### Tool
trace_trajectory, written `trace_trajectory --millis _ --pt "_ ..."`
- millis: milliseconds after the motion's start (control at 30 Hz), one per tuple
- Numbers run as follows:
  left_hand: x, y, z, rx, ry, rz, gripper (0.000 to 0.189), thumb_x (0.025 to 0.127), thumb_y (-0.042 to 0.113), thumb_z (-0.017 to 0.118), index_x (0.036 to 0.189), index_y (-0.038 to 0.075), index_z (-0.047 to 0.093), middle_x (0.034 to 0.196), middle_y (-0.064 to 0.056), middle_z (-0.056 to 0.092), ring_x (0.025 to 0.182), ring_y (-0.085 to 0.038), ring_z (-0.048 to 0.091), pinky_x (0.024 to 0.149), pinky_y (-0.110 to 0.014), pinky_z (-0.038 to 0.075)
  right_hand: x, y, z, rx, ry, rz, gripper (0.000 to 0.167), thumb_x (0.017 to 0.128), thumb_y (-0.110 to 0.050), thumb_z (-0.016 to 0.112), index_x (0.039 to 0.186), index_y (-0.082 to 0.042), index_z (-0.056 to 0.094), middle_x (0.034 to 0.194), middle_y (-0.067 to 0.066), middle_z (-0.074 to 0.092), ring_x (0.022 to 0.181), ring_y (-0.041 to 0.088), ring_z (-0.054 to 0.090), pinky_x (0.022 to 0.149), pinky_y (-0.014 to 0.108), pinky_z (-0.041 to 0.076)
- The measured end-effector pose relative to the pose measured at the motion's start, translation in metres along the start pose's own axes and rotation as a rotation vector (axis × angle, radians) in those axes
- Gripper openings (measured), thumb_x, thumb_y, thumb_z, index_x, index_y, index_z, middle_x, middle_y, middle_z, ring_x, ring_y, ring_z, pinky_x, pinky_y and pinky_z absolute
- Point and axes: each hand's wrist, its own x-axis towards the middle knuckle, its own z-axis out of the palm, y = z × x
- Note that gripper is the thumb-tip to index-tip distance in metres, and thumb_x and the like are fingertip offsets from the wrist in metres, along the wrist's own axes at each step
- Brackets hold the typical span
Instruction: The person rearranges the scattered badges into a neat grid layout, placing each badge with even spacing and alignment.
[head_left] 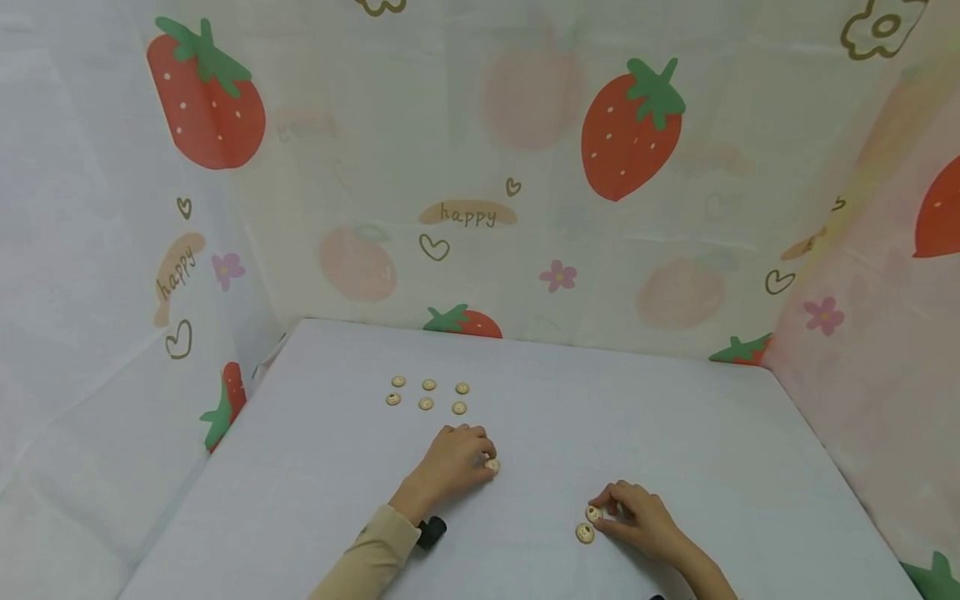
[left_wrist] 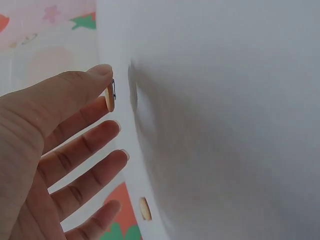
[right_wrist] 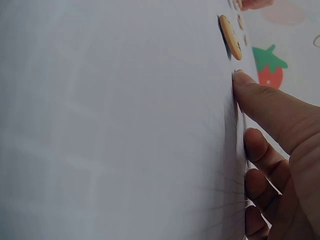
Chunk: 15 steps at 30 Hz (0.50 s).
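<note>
My left hand pinches a small round wooden disc between thumb and index finger. In the left wrist view that disc is edge-on, off the white tabletop, with a dark marking on its face; the other fingers are spread. To the right and nearer, my right hand has thumb and index finger around another disc, low at the table. One more disc lies just beside it, its face bearing dark marks. The right wrist view shows the right thumb near a disc; the pinched disc is hidden there.
Beyond the left hand, several matching discs lie in two rows, one of them a disc in the nearer row. The white tabletop is bordered at the back and sides by strawberry-print cloth. A black wrist device sits at the left cuff.
</note>
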Motion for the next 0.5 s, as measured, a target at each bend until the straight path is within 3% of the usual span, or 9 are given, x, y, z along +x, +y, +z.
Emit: trace_trajectory --millis 500 --pt "-0.001 -0.027 -0.001 0.032 0.032 -0.047 0.017 0.076 0.034 0.072 0.088 0.022 0.072 0.086 0.008 0.062 0.079 -0.015 0.056 0.072 -0.035 0.041 -0.001 -0.006 -0.003 0.005 0.007 -0.002 0.017 0.078 -0.027 0.072 0.092 -0.024 0.062 0.076 -0.015 0.051 0.067 -0.001 0.040 0.059 0.017 0.033"
